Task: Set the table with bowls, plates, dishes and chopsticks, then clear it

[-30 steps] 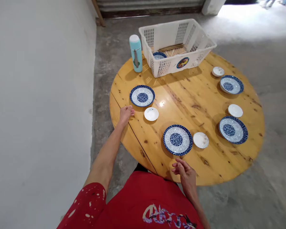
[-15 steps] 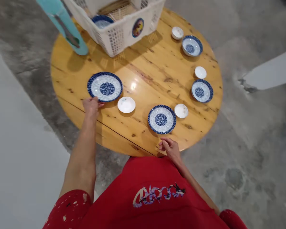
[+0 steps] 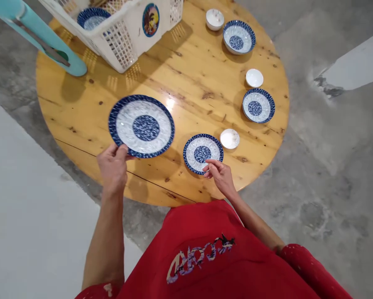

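Observation:
My left hand (image 3: 113, 168) grips the near-left rim of a large blue-rimmed plate (image 3: 145, 127), thumb on top and fingers beneath. The plate is raised above the wooden table, face up, hiding what lies under it. My right hand (image 3: 220, 176) is over the near-right rim of a smaller blue-rimmed plate (image 3: 202, 153); its fingers are loosely bent and apart, with nothing held. Whether the fingertips touch that plate, I cannot tell. Beside it, to the right, sits a small white dish (image 3: 229, 138).
On the round wooden table (image 3: 201, 112), blue-patterned bowls (image 3: 258, 105) and small white bowls (image 3: 254, 78) stand along the right side. A white plastic basket (image 3: 124, 41) holding a blue-rimmed dish (image 3: 93, 18) is at the back left, beside a turquoise object (image 3: 55, 45).
My left hand has lifted the large plate off the table, and it now covers the spot of a small white dish. My right hand has moved forward over the smaller plate. The view has shifted.

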A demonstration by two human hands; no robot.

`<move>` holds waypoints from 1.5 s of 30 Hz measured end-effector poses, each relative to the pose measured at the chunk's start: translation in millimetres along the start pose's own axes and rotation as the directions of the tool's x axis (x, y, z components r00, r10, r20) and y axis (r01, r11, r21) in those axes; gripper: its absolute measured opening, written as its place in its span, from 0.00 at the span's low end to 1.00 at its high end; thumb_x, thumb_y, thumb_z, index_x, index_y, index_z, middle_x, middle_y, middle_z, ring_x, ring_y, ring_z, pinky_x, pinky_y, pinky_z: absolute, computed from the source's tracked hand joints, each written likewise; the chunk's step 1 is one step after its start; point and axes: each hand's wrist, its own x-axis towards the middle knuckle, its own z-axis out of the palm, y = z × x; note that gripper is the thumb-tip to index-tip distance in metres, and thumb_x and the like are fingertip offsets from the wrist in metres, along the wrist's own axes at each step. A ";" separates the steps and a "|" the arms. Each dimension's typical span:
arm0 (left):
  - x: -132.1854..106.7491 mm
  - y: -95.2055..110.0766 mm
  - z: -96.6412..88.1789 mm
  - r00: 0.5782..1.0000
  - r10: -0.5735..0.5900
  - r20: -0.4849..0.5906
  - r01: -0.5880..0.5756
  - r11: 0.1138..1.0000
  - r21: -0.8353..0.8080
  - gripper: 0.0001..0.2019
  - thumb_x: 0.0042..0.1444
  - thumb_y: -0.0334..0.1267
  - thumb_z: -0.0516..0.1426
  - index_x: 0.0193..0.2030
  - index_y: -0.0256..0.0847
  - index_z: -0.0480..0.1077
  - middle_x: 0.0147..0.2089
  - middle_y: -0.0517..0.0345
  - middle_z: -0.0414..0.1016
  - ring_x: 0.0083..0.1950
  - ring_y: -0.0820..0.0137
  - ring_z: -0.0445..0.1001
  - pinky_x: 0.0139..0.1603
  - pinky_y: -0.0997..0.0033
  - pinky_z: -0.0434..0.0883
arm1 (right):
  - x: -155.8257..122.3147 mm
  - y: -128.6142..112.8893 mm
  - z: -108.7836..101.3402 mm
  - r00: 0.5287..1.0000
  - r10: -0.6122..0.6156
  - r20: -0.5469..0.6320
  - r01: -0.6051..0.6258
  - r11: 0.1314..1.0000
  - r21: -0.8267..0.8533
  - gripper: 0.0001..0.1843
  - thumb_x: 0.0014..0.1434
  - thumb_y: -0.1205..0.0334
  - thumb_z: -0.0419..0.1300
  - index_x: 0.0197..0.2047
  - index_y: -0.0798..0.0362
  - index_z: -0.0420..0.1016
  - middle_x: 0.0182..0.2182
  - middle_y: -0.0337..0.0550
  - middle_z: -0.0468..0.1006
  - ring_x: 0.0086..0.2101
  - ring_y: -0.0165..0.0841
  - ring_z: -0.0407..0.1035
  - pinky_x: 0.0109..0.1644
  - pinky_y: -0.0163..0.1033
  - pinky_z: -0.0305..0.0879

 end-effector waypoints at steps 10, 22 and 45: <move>-88.0 -12.2 94.1 0.855 -0.178 0.488 0.166 0.984 0.068 0.14 0.54 0.47 0.56 0.29 0.38 0.67 0.27 0.62 0.69 0.28 0.74 0.67 0.28 0.74 0.71 | 16.8 10.7 -39.7 0.986 -0.105 -0.130 0.073 0.971 -0.228 0.21 0.61 0.44 0.56 0.44 0.55 0.73 0.24 0.37 0.72 0.23 0.30 0.67 0.28 0.35 0.63; -74.6 -8.0 118.3 0.821 -0.200 0.535 -0.219 0.755 0.619 0.15 0.60 0.44 0.50 0.25 0.41 0.67 0.22 0.58 0.71 0.29 0.68 0.71 0.33 0.72 0.58 | 35.2 29.4 -63.1 0.996 -0.047 -0.075 -0.037 0.554 -0.832 0.17 0.65 0.54 0.51 0.35 0.56 0.74 0.24 0.46 0.76 0.28 0.37 0.69 0.33 0.36 0.55; -49.3 -23.0 130.8 0.800 -0.089 0.594 -0.325 0.768 0.552 0.19 0.61 0.52 0.48 0.38 0.39 0.71 0.31 0.54 0.76 0.33 0.65 0.72 0.32 0.72 0.61 | 54.0 39.2 -56.7 0.993 0.016 -0.120 -0.082 0.821 -0.565 0.11 0.61 0.55 0.55 0.37 0.54 0.74 0.24 0.39 0.76 0.27 0.33 0.70 0.32 0.33 0.60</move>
